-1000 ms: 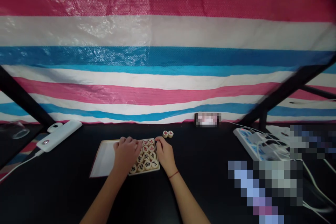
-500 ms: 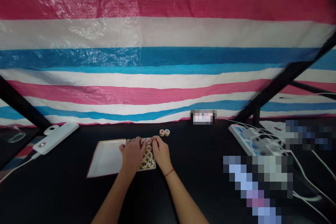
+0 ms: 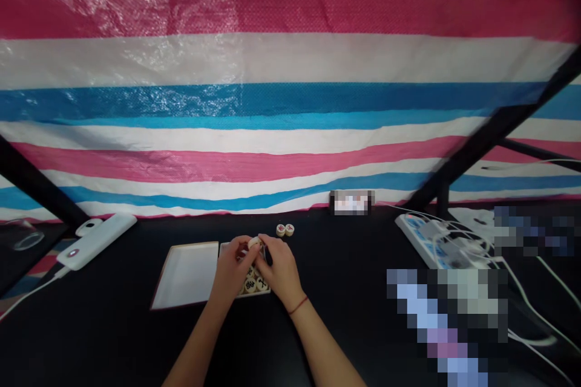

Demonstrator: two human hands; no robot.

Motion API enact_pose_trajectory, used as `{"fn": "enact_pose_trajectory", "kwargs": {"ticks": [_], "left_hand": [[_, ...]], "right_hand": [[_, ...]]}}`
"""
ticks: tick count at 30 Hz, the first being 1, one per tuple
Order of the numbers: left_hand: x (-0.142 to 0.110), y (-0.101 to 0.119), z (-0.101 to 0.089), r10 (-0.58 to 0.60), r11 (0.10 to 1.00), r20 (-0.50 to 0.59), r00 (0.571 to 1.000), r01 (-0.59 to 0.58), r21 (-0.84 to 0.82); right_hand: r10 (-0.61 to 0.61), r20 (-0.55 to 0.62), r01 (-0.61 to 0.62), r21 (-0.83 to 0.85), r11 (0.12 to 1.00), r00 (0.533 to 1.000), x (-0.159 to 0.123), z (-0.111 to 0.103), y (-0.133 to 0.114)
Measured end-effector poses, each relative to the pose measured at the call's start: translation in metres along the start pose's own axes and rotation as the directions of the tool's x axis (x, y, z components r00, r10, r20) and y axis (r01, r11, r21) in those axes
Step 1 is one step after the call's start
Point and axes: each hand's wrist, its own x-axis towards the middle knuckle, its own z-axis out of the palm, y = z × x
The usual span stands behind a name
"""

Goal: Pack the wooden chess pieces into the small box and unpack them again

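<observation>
A shallow box (image 3: 223, 248) of round wooden chess pieces (image 3: 252, 283) with red and black characters lies on the black table. Both hands hover over it. My left hand (image 3: 232, 272) pinches one pale piece (image 3: 254, 243) above the box's far edge, and my right hand (image 3: 278, 271) meets it there with its fingertips touching the same piece. The hands cover most of the box. Two loose pieces (image 3: 285, 230) lie side by side on the table just beyond the box. The box's white lid (image 3: 186, 273) lies flat to the left.
A white power bank (image 3: 96, 240) with a cable sits at the far left beside a glass (image 3: 20, 234). A power strip (image 3: 431, 242) with tangled white cables occupies the right side. A striped tarp (image 3: 272, 103) hangs behind the table. Black frame bars slant at both sides.
Both hands drew together over the box's far edge. My left hand lifted one piece out of the rows, and my right hand's fingers closed in on it.
</observation>
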Motion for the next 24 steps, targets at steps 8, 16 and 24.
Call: {"fn": "enact_pose_trajectory", "kwargs": {"ticks": [8,16,24], "left_hand": [[-0.004,-0.012,-0.004,-0.071,0.985,-0.261,0.963,0.026,-0.173],[-0.003,-0.017,-0.007,-0.079,0.992,-0.355,0.932,0.038,-0.120],[-0.005,-0.017,-0.005,0.022,0.997,-0.213,0.977,-0.006,0.078]], "right_hand": [[0.426,-0.287,-0.477,-0.137,0.868,0.858,0.003,-0.037,0.062],[0.486,-0.193,-0.521,-0.391,0.759,0.852,-0.002,-0.033,0.087],[0.469,-0.250,-0.519,-0.196,0.832,0.847,0.003,-0.033,0.078]]}}
